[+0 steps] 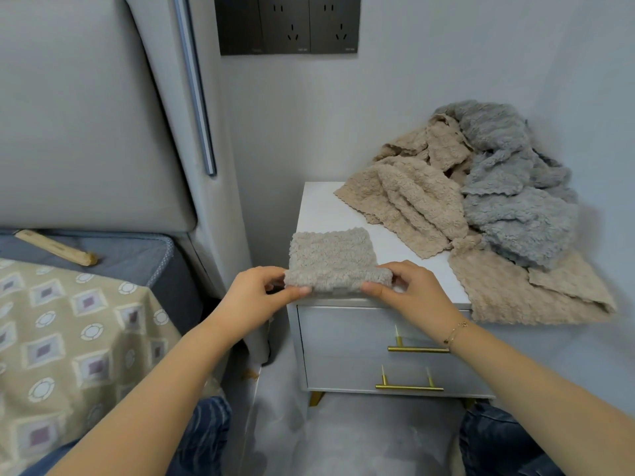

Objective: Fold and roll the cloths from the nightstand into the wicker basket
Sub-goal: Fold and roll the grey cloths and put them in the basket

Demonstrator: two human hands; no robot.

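A folded light grey-beige fluffy cloth lies at the front left of the white nightstand. Its near edge is curled up into the start of a roll. My left hand pinches the roll's left end and my right hand pinches its right end, thumbs under the rolled edge. A loose heap of beige cloths and grey cloths fills the back right of the nightstand top, and one beige cloth hangs over the front edge. No wicker basket is in view.
A bed with a patterned beige cover and padded grey headboard stands to the left, with a wooden stick on it. Dark wall sockets sit above. The nightstand has two drawers with gold handles. Grey floor lies below.
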